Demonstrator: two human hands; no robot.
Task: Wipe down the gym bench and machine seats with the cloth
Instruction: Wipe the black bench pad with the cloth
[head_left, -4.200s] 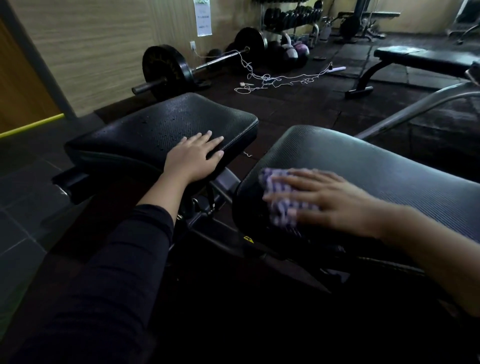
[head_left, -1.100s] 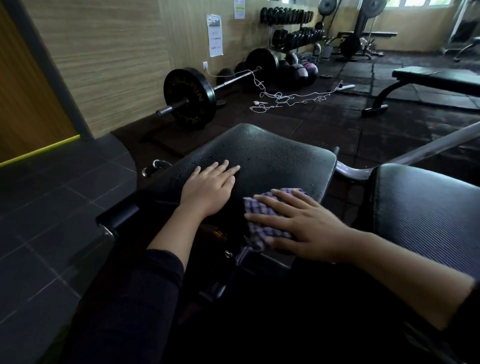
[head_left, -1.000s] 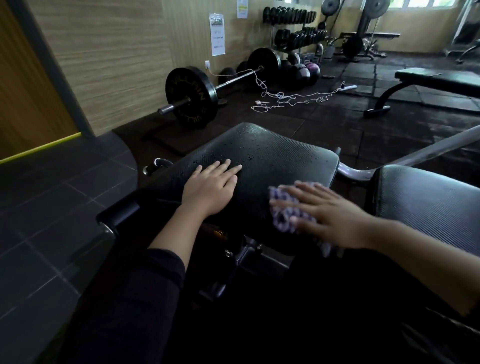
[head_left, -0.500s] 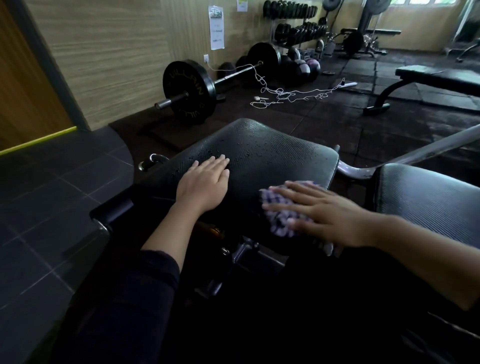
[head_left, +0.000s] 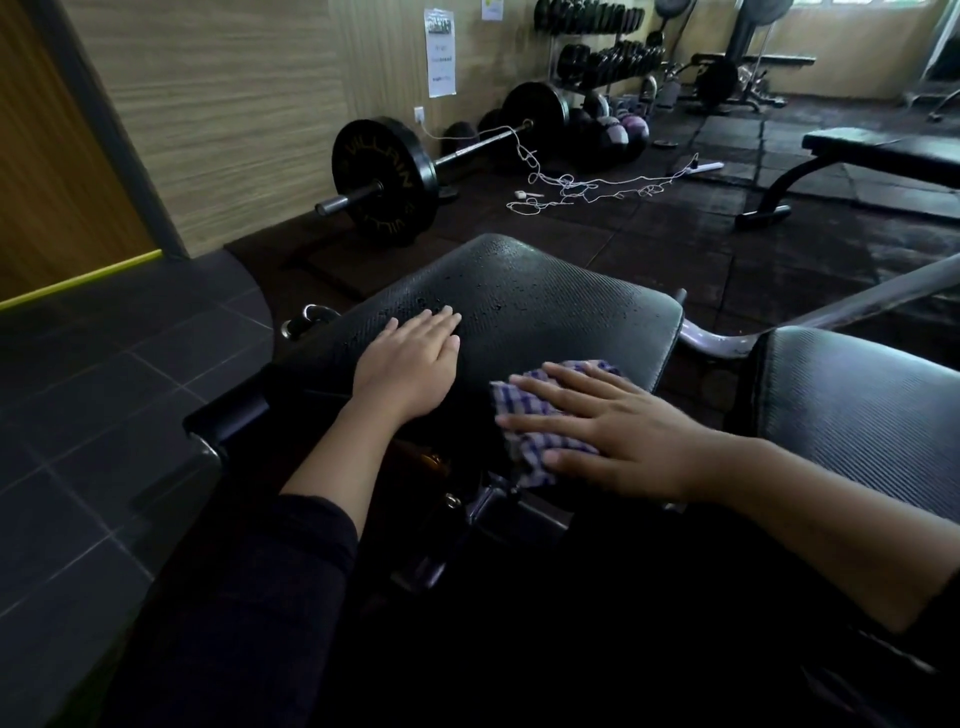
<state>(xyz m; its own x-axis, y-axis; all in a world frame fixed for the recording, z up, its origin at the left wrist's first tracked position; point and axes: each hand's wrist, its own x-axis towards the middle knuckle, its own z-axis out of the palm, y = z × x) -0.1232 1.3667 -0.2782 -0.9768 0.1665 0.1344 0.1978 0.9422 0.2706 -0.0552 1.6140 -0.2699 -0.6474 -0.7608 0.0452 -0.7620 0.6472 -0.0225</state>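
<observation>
1. wood-grain wall panels (head_left: 234, 104) on the left, with a white paper notice (head_left: 441, 52).
2. dark rubber floor mats (head_left: 675, 244); grey tiles (head_left: 104, 389) nearer left.
3. loaded barbell (head_left: 395, 179) by the wall.
4. dumbbell rack (head_left: 597, 52) behind.
5. daylit windows (head_left: 857, 2) far right.

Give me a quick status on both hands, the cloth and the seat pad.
Left hand flat on seat pad, open. Right hand pressing checked cloth on pad's near edge. Droplets visible on pad top. Nothing in the way.
</observation>
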